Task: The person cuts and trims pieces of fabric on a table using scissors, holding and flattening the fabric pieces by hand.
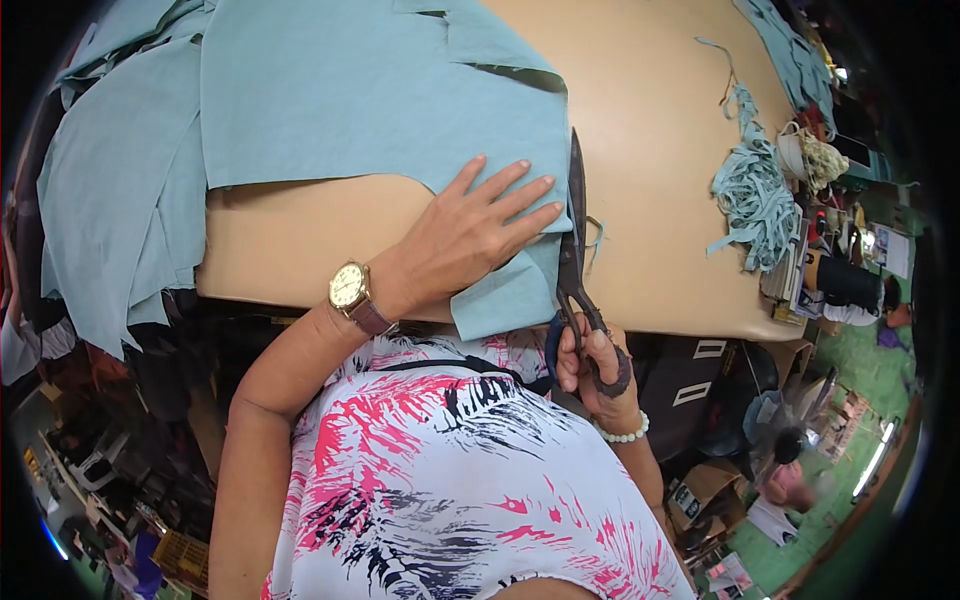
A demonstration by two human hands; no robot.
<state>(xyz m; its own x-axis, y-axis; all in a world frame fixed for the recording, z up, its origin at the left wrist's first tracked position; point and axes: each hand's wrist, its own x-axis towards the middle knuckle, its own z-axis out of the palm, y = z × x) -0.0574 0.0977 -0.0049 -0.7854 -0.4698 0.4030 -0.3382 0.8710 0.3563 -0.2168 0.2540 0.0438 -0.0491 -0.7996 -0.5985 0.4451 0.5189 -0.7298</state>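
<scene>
My left hand (475, 220) lies flat with fingers spread on a large piece of light blue-green fabric (370, 95), near its right edge. My right hand (603, 385) grips the handles of dark metal fabric scissors (571, 235), one of them wrapped. The blades point away from me along the fabric's right edge and look nearly closed. Below my left hand, a smaller flap of the same fabric (507, 298) hangs over the table edge. A thin cut strip (597, 240) lies just right of the scissors.
The tan table (670, 120) carries a tangled heap of fabric strips (752, 195) at right. More fabric (120, 190) drapes over its left side. A white cup (791, 152) stands at the right edge. Dark drawers (680, 385) and a cardboard box (708, 492) sit below; a person (787, 485) is farther off.
</scene>
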